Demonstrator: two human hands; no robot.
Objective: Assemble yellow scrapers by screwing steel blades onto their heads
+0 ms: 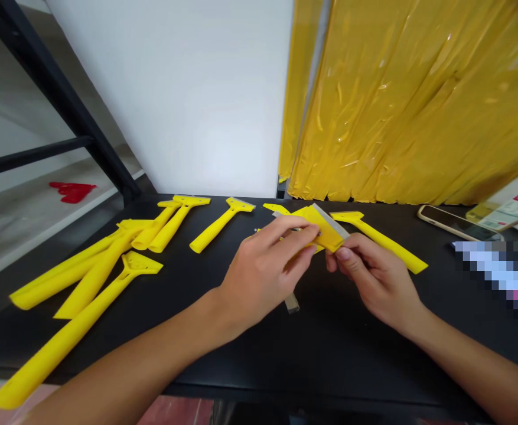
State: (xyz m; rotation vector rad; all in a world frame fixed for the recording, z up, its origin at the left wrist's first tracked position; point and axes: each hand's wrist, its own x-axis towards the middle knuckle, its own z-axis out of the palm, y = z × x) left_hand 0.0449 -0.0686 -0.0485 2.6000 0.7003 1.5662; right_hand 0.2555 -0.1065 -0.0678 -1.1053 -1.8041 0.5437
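Observation:
A yellow scraper head with a grey metal strip along its upper right edge is raised above the black table. My left hand pinches something small, too hidden to name, against its face. The thumb and fingers of my right hand grip the lower right corner of the head. Under my left hand, a grey metal piece lies on the table. Behind my hands, a yellow handle rests at the right, and other small yellow parts are partly covered.
Several yellow scraper handles lie at the left, with another near the back edge. A phone and a clear package are at the right. A red object sits on the left shelf. Yellow plastic sheeting hangs behind.

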